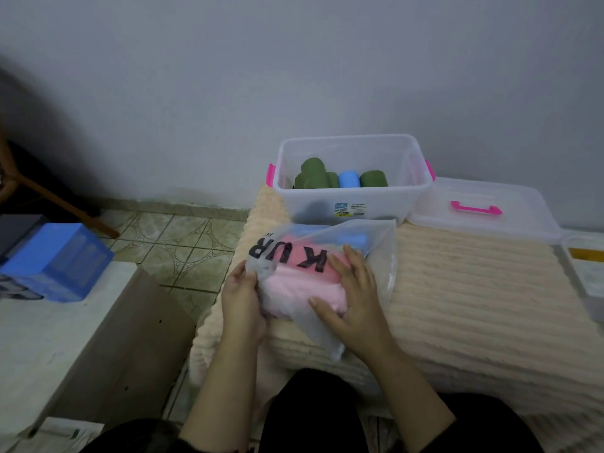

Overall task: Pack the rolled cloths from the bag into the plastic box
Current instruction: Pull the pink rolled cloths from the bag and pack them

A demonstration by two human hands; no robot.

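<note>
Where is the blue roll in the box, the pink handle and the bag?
blue roll (348, 179), head view, its rounded top.
pink handle (476, 209), head view, middle of its bar.
bag (380, 253), head view, clear right side.

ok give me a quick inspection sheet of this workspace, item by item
surface: cream ribbed blanket covering the work area
job's things: clear plastic box open, holding green rolls and a blue roll; translucent bag in front of it, pink cloth and something blue inside
clutter: box lid with pink handle right of the box; a second container at the right edge, contents unclear
grippers: left hand at the bag's left end; right hand resting flat on the bag
cables: nothing seen
surroundings: grey wall, tiled floor, blue drawer unit at left
</note>
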